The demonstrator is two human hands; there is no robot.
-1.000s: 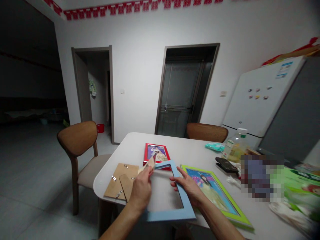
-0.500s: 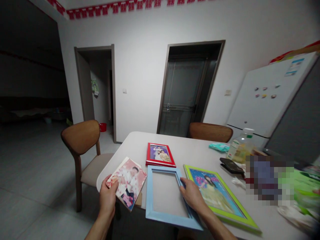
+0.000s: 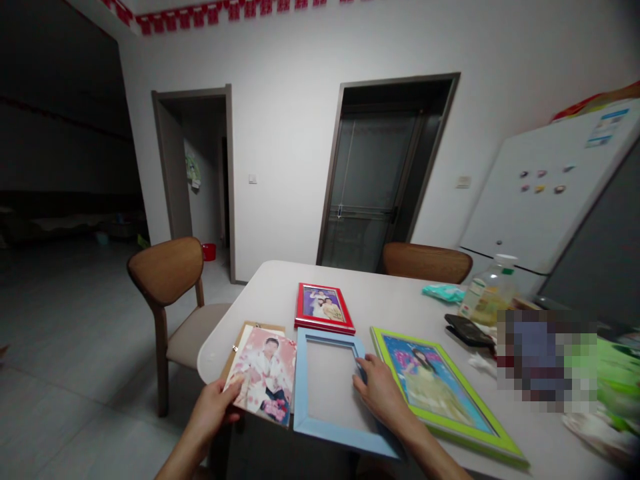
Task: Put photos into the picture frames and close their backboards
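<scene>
My left hand (image 3: 215, 407) pinches the lower left edge of a photo (image 3: 270, 373), thumb on top and fingers underneath. It shows a seated person in white against pink blossoms. Beneath the photo, a brown backing board (image 3: 245, 331) with a small metal clip peeks out. My right hand (image 3: 383, 393) lies across the right rail of a light-blue picture frame (image 3: 303, 387), its fingertips curled over the inner edge. The frame's opening shows the tabletop through it, and its lower end juts past the table edge. A green-framed picture (image 3: 475, 417) lies right of my right hand.
Behind the blue frame lies a red-framed picture (image 3: 326, 328) on the white table (image 3: 395, 297). Farther right are a bottle (image 3: 487, 293), a black object (image 3: 467, 331), a turquoise packet (image 3: 443, 293) and a green bag (image 3: 615, 360). Wooden chairs (image 3: 167, 270) stand around the table.
My left hand has turned the photo more upright, and more of the backing board shows behind it. The fingers of my right hand have shifted over the blue frame's inner edge.
</scene>
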